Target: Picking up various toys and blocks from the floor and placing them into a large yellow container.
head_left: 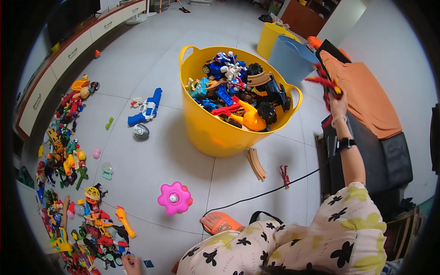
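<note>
My right hand [338,106], reaching out to the right above the dark sofa, is closed around a red toy figure [324,82] with yellow parts and long pointed pieces. At the bottom left, my left hand [132,266] shows only partly at the edge of the toy pile [105,238]. Its fingers are bent together at a small bluish piece that I cannot make out. Between the hands stands a big yellow tub [206,137], heaped with toy vehicles, robot figures, curved wooden track and an orange toy.
A blue-and-white toy gun [147,109], grey ball-like toy [141,132], pink flower-shaped toy [174,198], wooden track [256,164] and small red figure [284,176] lie on the floor. A black cord [261,196] crosses it. Behind stand a blue tub [292,59] and another yellow tub [270,40].
</note>
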Tool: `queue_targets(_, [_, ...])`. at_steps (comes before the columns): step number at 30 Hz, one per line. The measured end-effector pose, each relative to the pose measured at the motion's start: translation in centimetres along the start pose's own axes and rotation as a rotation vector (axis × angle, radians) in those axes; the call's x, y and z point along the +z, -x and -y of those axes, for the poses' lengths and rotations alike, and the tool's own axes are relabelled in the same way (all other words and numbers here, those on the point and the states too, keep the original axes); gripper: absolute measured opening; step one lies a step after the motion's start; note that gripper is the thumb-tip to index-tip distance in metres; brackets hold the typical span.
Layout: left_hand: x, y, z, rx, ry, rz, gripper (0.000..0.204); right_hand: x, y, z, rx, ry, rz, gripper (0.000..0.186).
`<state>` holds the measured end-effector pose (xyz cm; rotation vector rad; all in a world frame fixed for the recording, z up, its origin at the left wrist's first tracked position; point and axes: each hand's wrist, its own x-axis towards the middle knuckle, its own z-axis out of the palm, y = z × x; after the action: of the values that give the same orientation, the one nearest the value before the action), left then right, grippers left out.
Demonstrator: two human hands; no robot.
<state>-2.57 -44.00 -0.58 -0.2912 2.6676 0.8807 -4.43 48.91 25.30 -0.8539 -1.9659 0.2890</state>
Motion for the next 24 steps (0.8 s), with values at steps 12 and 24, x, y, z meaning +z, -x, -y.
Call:
queue_targets(12, [3.4, 3.6, 7.9, 0.018, 0.172, -0.114, 0.043, 17.5, 6.9, 28.3, -0.916, 0.426, 0.760, 0.075])
queue_targets(24, [2.3, 4.2, 6.9, -0.116, 0.205, -0.030, 0.046, 17.3, 19.7, 45.5, -1.259, -0.191, 1.037, 0.060])
